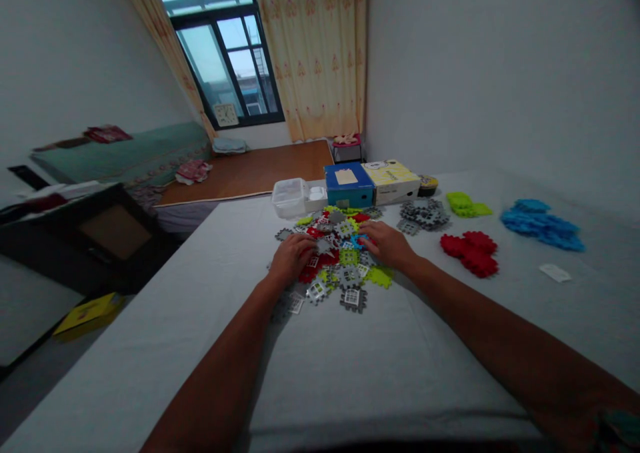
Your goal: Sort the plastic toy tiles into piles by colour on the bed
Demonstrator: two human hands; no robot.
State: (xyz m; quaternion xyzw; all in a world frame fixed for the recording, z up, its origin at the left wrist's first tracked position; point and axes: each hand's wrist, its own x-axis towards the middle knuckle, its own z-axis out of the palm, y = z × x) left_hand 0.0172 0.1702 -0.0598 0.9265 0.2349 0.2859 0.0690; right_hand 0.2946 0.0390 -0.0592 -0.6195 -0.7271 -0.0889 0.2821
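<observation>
From my end this reads as a bedroom in someone's home. A bed [125, 153] with a green patterned cover stands along the left wall, with folded clothes [193, 170] lying at its foot. Beside it a bare wooden platform [250, 170] runs to the far wall, under a dark-framed window [225, 53] hung with yellow patterned curtains [315, 53]. A small clock [226, 114] leans on the sill. The walls are plain white. Nearest me is a wide surface under a pale grey sheet [350, 373] — bed or low table, I can't tell. On it lie toy plastic tiles [335, 253] in a mixed heap, with cardboard boxes [370, 183] and a clear plastic tub [290, 196] behind — household clutter, nothing industrial.
</observation>
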